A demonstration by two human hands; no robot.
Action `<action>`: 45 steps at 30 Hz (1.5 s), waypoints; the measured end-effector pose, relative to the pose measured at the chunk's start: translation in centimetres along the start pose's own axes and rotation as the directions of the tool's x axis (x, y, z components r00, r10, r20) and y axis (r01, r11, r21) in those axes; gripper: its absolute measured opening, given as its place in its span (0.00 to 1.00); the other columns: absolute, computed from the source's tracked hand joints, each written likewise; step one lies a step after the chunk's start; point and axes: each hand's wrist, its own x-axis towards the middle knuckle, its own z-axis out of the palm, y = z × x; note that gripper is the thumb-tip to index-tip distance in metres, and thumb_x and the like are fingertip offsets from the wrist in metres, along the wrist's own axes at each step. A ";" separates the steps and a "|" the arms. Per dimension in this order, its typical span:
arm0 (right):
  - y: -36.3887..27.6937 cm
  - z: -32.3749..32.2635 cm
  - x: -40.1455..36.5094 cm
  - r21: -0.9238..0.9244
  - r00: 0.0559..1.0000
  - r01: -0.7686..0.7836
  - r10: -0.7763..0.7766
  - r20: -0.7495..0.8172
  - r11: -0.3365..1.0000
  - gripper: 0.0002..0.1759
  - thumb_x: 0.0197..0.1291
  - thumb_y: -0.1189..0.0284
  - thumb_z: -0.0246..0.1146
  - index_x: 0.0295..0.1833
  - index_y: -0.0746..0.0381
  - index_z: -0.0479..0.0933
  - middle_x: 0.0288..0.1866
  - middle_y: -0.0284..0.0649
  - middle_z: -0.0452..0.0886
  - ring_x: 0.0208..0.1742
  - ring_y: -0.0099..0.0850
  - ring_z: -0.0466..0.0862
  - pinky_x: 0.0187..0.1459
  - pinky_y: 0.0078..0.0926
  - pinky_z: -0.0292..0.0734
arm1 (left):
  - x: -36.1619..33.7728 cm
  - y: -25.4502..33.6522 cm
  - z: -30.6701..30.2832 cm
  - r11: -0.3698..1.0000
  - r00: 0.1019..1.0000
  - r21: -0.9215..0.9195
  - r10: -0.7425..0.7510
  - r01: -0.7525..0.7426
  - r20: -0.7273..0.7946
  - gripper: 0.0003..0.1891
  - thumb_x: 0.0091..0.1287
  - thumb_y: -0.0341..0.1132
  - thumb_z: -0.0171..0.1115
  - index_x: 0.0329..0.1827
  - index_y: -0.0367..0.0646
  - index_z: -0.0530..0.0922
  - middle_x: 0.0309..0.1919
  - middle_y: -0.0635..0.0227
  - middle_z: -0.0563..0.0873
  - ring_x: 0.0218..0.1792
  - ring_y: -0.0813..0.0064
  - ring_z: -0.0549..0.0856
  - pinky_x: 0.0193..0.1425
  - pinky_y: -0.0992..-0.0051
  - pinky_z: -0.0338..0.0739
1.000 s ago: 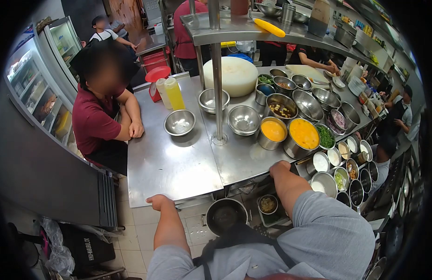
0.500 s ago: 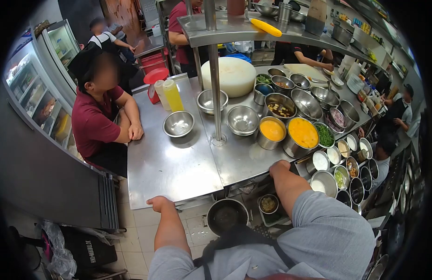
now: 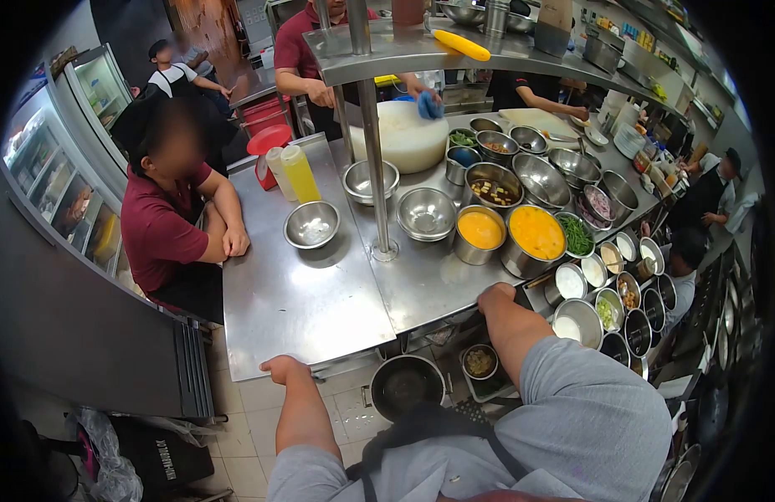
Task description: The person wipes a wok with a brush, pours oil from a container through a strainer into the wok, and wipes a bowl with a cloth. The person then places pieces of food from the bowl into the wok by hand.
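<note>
My left hand is closed on the front edge of the steel table, near its left corner. Its thumb points left, and the other fingers are mostly hidden. Farther right, my right hand is closed on the same front edge, its fingers largely out of sight. Just beyond the right hand stand a steel pot of orange-yellow liquid and a larger pot of similar yellow contents. An upturned-rim steel bowl sits on the table ahead of my left hand.
A co-worker leans on the table's left side. Behind the post, another person's hand holds a blue cloth on a thick round white block. Food containers line the right. A dark pan is below.
The person across the table has brought a blue cloth onto the white block. The co-worker at left has turned their head slightly. My hands stay at the table edge; the view shifts a little.
</note>
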 end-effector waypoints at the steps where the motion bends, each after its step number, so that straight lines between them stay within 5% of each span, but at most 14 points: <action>1: 0.1 0.0 -0.6 -0.040 0.999 0.035 -0.037 -0.038 0.999 0.20 0.57 0.58 0.61 0.56 0.44 0.80 0.57 0.25 0.81 0.57 0.25 0.80 0.54 0.24 0.75 | 0.2 -0.1 0.1 1.000 1.000 -0.014 -0.002 0.002 0.000 0.41 0.71 0.61 0.30 0.60 0.25 0.70 0.63 0.47 0.74 0.61 0.46 0.75 0.65 0.58 0.70; 3: -0.1 1.1 2.2 -0.081 0.995 0.068 -0.074 -0.074 0.994 0.20 0.57 0.58 0.61 0.57 0.44 0.80 0.57 0.25 0.81 0.58 0.25 0.80 0.54 0.24 0.75 | 0.7 -0.2 0.1 1.000 1.000 0.011 0.008 -0.008 0.000 0.41 0.71 0.61 0.30 0.60 0.25 0.69 0.63 0.47 0.74 0.61 0.46 0.75 0.65 0.58 0.70; 5: -0.7 4.3 11.6 0.370 0.990 -0.123 0.139 -0.017 0.921 0.20 0.58 0.60 0.61 0.58 0.44 0.79 0.59 0.25 0.80 0.59 0.26 0.79 0.55 0.25 0.75 | 0.8 -0.2 0.1 0.999 1.000 0.035 0.018 -0.018 0.000 0.41 0.71 0.61 0.30 0.60 0.25 0.69 0.63 0.46 0.74 0.61 0.46 0.75 0.65 0.58 0.70; 8: -0.6 3.4 9.9 0.496 0.976 -0.217 0.197 0.092 0.841 0.20 0.58 0.61 0.61 0.58 0.44 0.79 0.60 0.25 0.80 0.60 0.27 0.79 0.55 0.26 0.75 | 0.7 -0.2 0.2 1.000 1.000 0.012 0.007 -0.007 -0.002 0.41 0.72 0.60 0.30 0.60 0.24 0.69 0.62 0.46 0.74 0.61 0.46 0.75 0.66 0.59 0.70; 11: -0.7 3.5 9.9 0.369 0.989 -0.144 0.147 0.019 0.918 0.21 0.58 0.60 0.61 0.58 0.44 0.79 0.60 0.25 0.79 0.60 0.27 0.79 0.55 0.26 0.75 | 1.0 -0.3 0.3 1.000 1.000 0.000 0.002 -0.002 -0.001 0.41 0.72 0.60 0.30 0.60 0.24 0.69 0.62 0.46 0.74 0.61 0.46 0.75 0.66 0.60 0.70; 18: -0.7 3.2 7.9 0.457 0.975 -0.214 0.219 0.043 0.863 0.20 0.59 0.59 0.60 0.58 0.44 0.79 0.59 0.26 0.80 0.60 0.26 0.79 0.56 0.25 0.75 | 1.0 -0.3 0.2 1.000 1.000 0.017 0.019 -0.019 -0.002 0.41 0.72 0.60 0.30 0.60 0.23 0.69 0.63 0.46 0.73 0.61 0.46 0.74 0.66 0.61 0.70; 21: -0.7 3.4 8.1 0.315 0.990 -0.118 0.136 -0.034 0.942 0.19 0.60 0.59 0.58 0.57 0.44 0.79 0.58 0.26 0.80 0.59 0.25 0.79 0.56 0.22 0.74 | 1.4 -0.3 0.4 1.000 1.000 0.007 0.010 -0.010 -0.004 0.41 0.72 0.60 0.30 0.60 0.23 0.69 0.63 0.46 0.74 0.61 0.46 0.74 0.67 0.61 0.69; 23: -1.0 3.5 9.1 0.707 0.936 -0.337 0.305 0.178 0.621 0.18 0.60 0.59 0.56 0.56 0.45 0.79 0.57 0.27 0.80 0.58 0.24 0.79 0.57 0.20 0.73 | 1.4 -0.3 0.4 1.000 1.000 0.007 0.009 -0.009 -0.010 0.41 0.72 0.60 0.30 0.60 0.23 0.69 0.63 0.46 0.73 0.61 0.46 0.74 0.67 0.60 0.69; 29: -0.9 3.4 8.8 0.536 0.957 -0.281 0.273 0.096 0.796 0.18 0.60 0.59 0.56 0.55 0.45 0.79 0.56 0.26 0.80 0.57 0.23 0.80 0.56 0.19 0.73 | 1.0 -0.4 0.2 1.000 1.000 0.018 0.024 -0.024 -0.006 0.41 0.72 0.60 0.30 0.61 0.24 0.68 0.63 0.46 0.73 0.61 0.46 0.74 0.66 0.60 0.69; 32: -1.4 5.8 16.7 0.626 0.940 -0.323 0.318 0.124 0.710 0.19 0.59 0.60 0.58 0.56 0.44 0.79 0.57 0.26 0.80 0.58 0.24 0.80 0.56 0.20 0.74 | 1.0 -0.3 0.1 0.999 0.999 0.040 0.034 -0.034 0.005 0.41 0.72 0.61 0.30 0.61 0.24 0.68 0.63 0.47 0.73 0.61 0.46 0.74 0.66 0.60 0.70; 45: -0.9 4.7 13.0 0.438 0.978 -0.195 0.210 0.013 0.878 0.18 0.58 0.61 0.60 0.56 0.44 0.80 0.58 0.26 0.80 0.59 0.24 0.79 0.55 0.22 0.75 | 1.1 -0.3 0.1 0.998 1.000 0.054 0.023 -0.023 -0.006 0.41 0.72 0.60 0.30 0.60 0.24 0.69 0.62 0.46 0.74 0.61 0.46 0.74 0.66 0.60 0.70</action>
